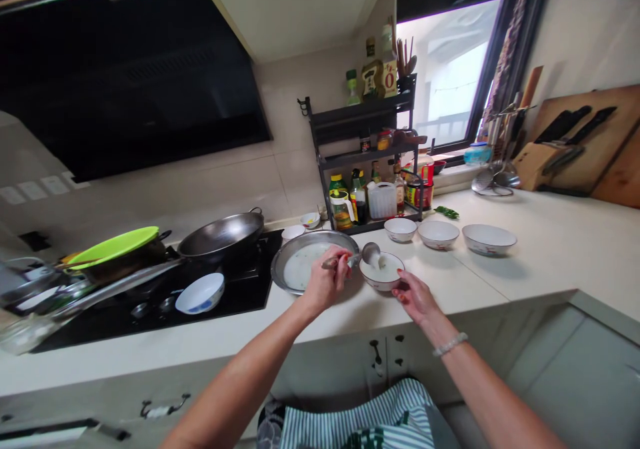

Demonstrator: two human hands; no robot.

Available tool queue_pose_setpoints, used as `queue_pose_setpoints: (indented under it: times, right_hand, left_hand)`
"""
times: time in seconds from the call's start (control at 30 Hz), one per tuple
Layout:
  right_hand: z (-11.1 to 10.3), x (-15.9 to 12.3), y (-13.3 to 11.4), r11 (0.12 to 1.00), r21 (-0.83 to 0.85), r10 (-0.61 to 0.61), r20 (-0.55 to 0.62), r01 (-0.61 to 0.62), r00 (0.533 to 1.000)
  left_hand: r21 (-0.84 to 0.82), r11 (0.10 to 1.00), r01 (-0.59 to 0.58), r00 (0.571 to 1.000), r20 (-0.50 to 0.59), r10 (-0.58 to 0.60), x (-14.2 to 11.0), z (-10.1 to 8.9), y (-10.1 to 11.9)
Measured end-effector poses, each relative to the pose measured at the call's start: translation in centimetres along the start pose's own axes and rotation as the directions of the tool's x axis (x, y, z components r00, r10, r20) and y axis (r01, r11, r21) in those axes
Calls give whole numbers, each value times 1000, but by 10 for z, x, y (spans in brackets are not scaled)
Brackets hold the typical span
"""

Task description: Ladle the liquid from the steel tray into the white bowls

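Pale counter point(465, 279). On it, wide metal basin point(278, 267) of whitish liquid point(300, 267). Ladle point(371, 253) tilted at rim of part-filled bowl point(374, 284), contact hard to tell. Bowl just right of basin. Left hand point(329, 278) clamped round ladle handle; right hand point(417, 297) gripping bowl's edge.

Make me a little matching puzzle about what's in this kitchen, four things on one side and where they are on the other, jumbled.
1. ladle
2. metal basin
3. wok
4. knife block

A. on the black stove
B. at the right, before a wooden board
C. held by the left hand
D. beside the stove, containing whitish liquid

Pairs: 1-C; 2-D; 3-A; 4-B
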State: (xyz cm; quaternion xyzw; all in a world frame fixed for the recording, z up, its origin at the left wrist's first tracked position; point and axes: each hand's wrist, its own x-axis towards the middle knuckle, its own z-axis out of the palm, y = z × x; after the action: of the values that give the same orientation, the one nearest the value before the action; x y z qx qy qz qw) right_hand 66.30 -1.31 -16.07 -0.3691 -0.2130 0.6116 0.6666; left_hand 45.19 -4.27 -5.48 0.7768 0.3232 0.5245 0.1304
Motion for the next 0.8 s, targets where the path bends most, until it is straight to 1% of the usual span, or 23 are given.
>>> queue_pose_setpoints:
  times: [0.03, 0.07, 0.1, 0.13, 0.17, 0.2, 0.23, 0.3, 0.37, 0.4, 0.43, 0.6, 0.7, 0.8]
  right_hand:
    - [0, 0, 0, 1000, 2, 2, -3, -2, 1000]
    - [0, 0, 0, 1000, 4, 4, -6, -4, 1000]
    - [0, 0, 0, 1000, 5, 7, -9, -7, 1000]
    - [0, 0, 0, 1000, 5, 8, -12, -8, 1000]
    - [-1, 1, 0, 1000, 6, 8, -15, -8, 1000]
    - [-1, 1, 0, 1000, 7, 7, -17, -7, 1000]
    - [-1, 2, 1, 1000, 8, 4, -19, -3, 1000]
    - [-2, 4, 0, 1000, 13, 2, -18, -2, 1000]
    - [-1, 6, -1, 1000, 17, 6, -18, -6, 1000]
    - [-1, 8, -2, 1000, 18, 9, -20, -9, 1000]
    - [-1, 9, -3, 1000, 18, 11, -25, -11, 1000]
    - [3, 18, -7, 1000, 17, 13, -40, -13, 999]
    - [6, 25, -8, 1000, 7, 22, -43, -21, 999]
    - [9, 31, -7, 1000, 1, 18, -55, -18, 998]
  left_hand:
    - [11, 999, -39, 999, 12, 38, -2, -1, 0]
    - [10, 999, -49, 999, 12, 49, -3, -1, 0]
    - [-6, 1000, -29, 1000, -4, 29, -4, -1, -1]
    - [-35, 999, 19, 999, -34, -20, -5, -2, -2]
    - [-78, 993, 89, 992, -79, -96, -4, -2, -3]
    - [-133, 976, 170, 974, -130, -188, -4, -2, -5]
    - [-197, 949, 247, 941, -184, -283, -3, -3, -7]
    - [-326, 877, 353, 850, -280, -446, -1, -8, -12]
    - [-419, 820, 390, 762, -353, -543, -2, -16, -18]
    - [-446, 803, 395, 729, -380, -569, -3, -21, -21]
    - [-456, 798, 393, 705, -408, -580, -6, -28, -24]
    - [-425, 796, 431, 614, -508, -604, -31, -65, -36]
    - [-417, 791, 447, 580, -538, -611, -47, -82, -41]
    - [-413, 781, 468, 554, -552, -623, -58, -94, -43]
